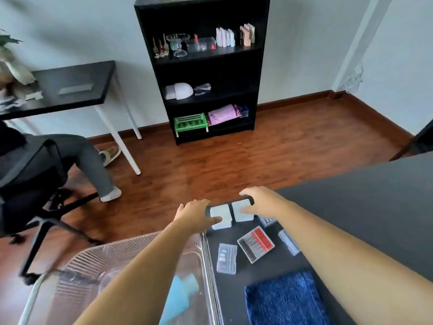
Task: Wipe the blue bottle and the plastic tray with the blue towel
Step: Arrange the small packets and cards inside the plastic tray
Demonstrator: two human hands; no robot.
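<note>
A light blue bottle point(181, 297) lies inside the clear ribbed plastic tray point(112, 256) at the lower left, partly hidden by my left forearm. The dark blue towel point(283, 301) lies flat on the black table point(363, 207) near its front edge. Both hands are far from these, at the table's far corner. There my left hand point(195, 214) and right hand point(260, 201) grip the two ends of a black holder point(230, 202) carrying two white boxes, with a thumb on each box.
Small clear cases point(226, 258) and a red-and-black bit case point(255, 243) lie on the table between the holder and the towel. A seated person on an office chair point(35, 184) is at the left. A black bookshelf point(203, 66) stands against the far wall.
</note>
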